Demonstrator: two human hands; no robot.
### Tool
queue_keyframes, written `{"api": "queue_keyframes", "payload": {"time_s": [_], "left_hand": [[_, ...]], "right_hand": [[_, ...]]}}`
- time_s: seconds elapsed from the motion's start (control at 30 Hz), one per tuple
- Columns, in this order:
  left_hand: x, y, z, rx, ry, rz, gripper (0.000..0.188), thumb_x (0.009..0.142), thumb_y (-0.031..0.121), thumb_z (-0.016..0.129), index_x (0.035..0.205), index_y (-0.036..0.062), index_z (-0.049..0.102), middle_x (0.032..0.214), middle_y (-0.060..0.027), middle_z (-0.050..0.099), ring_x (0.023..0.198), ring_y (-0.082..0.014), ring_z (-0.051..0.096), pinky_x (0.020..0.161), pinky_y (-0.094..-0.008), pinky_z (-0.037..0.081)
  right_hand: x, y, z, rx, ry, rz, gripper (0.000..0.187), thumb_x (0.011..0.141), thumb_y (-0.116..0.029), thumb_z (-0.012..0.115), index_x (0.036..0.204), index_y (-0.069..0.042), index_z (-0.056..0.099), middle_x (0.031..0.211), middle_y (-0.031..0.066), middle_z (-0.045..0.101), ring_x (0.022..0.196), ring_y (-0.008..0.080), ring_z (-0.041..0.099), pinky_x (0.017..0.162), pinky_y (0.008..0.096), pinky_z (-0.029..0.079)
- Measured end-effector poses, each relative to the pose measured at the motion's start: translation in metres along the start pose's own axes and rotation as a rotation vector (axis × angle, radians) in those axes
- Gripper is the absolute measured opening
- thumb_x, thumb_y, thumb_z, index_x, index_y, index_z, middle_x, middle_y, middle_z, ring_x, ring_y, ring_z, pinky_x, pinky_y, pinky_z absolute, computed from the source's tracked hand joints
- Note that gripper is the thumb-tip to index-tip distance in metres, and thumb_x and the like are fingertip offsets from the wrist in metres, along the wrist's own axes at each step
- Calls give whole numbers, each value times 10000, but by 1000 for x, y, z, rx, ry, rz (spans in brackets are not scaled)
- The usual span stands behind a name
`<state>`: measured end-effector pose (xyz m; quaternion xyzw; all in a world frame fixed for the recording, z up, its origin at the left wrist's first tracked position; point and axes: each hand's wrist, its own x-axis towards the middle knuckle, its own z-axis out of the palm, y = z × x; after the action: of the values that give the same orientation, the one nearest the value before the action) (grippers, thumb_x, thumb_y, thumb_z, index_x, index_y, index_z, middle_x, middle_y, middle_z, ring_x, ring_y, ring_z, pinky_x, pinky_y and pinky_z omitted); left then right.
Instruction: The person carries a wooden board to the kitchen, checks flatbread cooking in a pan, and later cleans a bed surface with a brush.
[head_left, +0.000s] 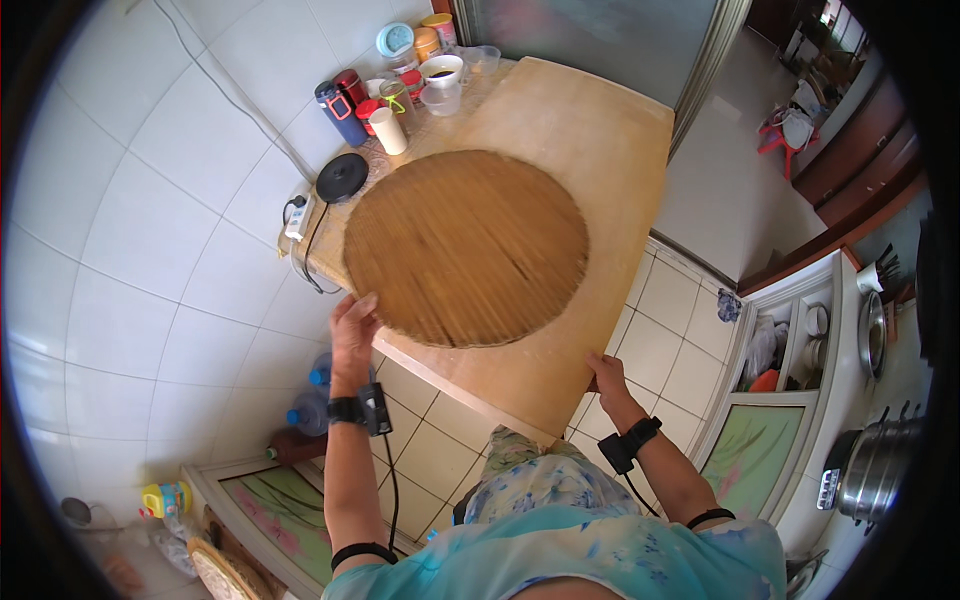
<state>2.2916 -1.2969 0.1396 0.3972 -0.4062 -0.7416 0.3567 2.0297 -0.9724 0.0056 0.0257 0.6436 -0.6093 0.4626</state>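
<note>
A round brown mat of thin stalks laid side by side [465, 245] is over the pale wooden board [590, 110] on the table. My left hand [353, 325] pinches the mat's near-left rim, its thumb on top and the other fingers partly hidden below. Whether the mat lies flat or is slightly raised I cannot tell. At the board's near-right edge, my right hand [605, 374] is closed around the edge, its fingertips partly out of sight. Both wrists wear black straps with small boxes and cables.
Behind the mat's left side stand a white cup [387, 131], a dark blue flask [341, 113], a white bowl [441, 70] and several jars. A black round kettle base [342, 177] and a power strip [299, 215] sit by the tiled wall. A steel pot [880, 470] stands at right.
</note>
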Motion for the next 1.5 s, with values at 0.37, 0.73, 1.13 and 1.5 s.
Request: {"api": "queue_keyframes", "payload": {"time_s": [0.37, 0.73, 1.13, 1.5], "left_hand": [[-65, 2, -73, -221, 206, 113, 161, 817, 92, 618, 944, 6, 567, 926, -44, 619, 871, -155, 581, 776, -292, 472], [-64, -12, -90, -248, 294, 128, 84, 845, 77, 587, 897, 11, 582, 866, -51, 628, 751, -127, 583, 666, -235, 496], [-29, -37, -107, -206, 167, 80, 125, 833, 87, 594, 942, 35, 563, 900, -25, 612, 802, -129, 561, 708, -269, 461], [1, -80, -117, -245, 102, 40, 175, 843, 86, 593, 992, 31, 520, 934, -31, 582, 854, -158, 546, 779, -305, 448]], "right_hand": [[-11, -6, -43, -143, 34, 9, 323, 833, -302, 596, 868, 19, 598, 713, 89, 631, 536, 184, 615, 439, 301, 489], [-40, 11, -71, -85, 73, -30, 329, 829, -311, 608, 721, -2, 578, 590, 56, 568, 447, 141, 530, 378, 268, 381], [-142, 67, -107, -6, 261, 31, 239, 827, -249, 623, 833, -10, 638, 714, 18, 618, 532, 86, 525, 441, 228, 371], [-245, 124, -173, -212, 473, 211, 361, 669, -450, 743, 626, -141, 562, 559, -84, 437, 477, 42, 377, 427, 202, 270]]}}
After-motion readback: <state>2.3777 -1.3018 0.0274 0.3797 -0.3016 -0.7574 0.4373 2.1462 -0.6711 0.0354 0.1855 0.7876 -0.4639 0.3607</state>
